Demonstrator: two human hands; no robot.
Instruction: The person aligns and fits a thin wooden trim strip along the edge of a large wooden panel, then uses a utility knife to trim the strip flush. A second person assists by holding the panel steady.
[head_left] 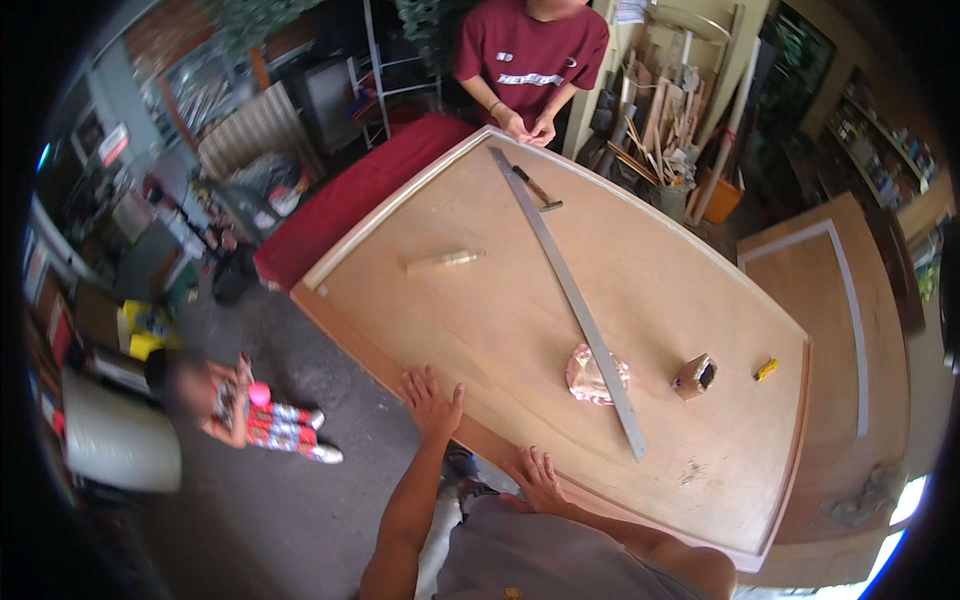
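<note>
My left hand [432,403] lies with spread fingers on the near edge strip of a large wooden panel [470,330]. Farther right along that same edge rests my right hand [538,485], its fingers also stretched out and nothing in them. A long metal straightedge [562,275] runs across the board, its near end beside a crumpled pink-and-white bag [588,374]. Close to its far end is a hammer [537,188] with a dark handle. A small open cardboard box [693,377] and a small yellow tool [766,370] sit at the right; a pale slim object [450,260] lies left of the straightedge.
Across the panel stands a person in a maroon shirt [530,60], hands together near its far corner. A child [240,405] holding something pink is on the floor at left. Red cloth [350,195] covers a surface beside the panel. Another board [835,300] and wood offcuts [660,130] are at right.
</note>
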